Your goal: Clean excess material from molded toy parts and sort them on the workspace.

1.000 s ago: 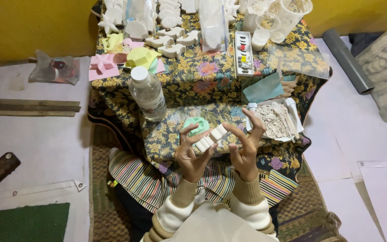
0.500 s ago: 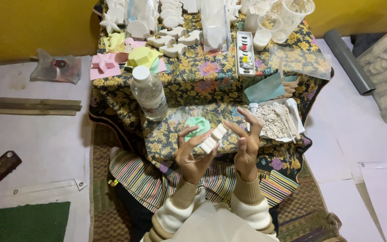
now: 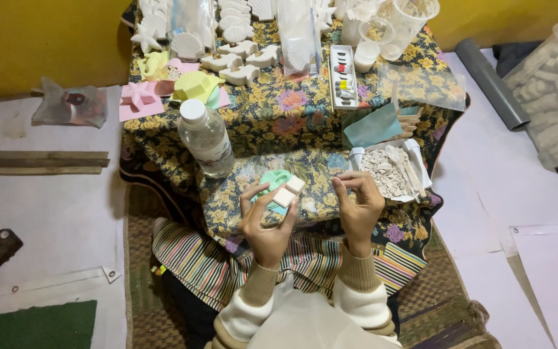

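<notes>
White plaster, two small square blocks joined at a slant — this plaster piece (image 3: 288, 192) sits pinched at the fingertips of the left hand (image 3: 267, 223), raised above the person's lap. Just to its right, the right hand (image 3: 359, 205) curls with thumb and forefinger pressed together; whether they nip a crumb I cannot tell. Behind the piece, just beyond the left fingers, lies a green mould (image 3: 272, 183) on the flowered cloth (image 3: 272, 123). Beyond the left hand stands a clear water bottle (image 3: 205, 138); beyond the right, a tray of plaster scraps (image 3: 390, 170). The grip looks light — held only by the tips, the piece could slip and chip on the cloth, or snap where the two blocks meet.
</notes>
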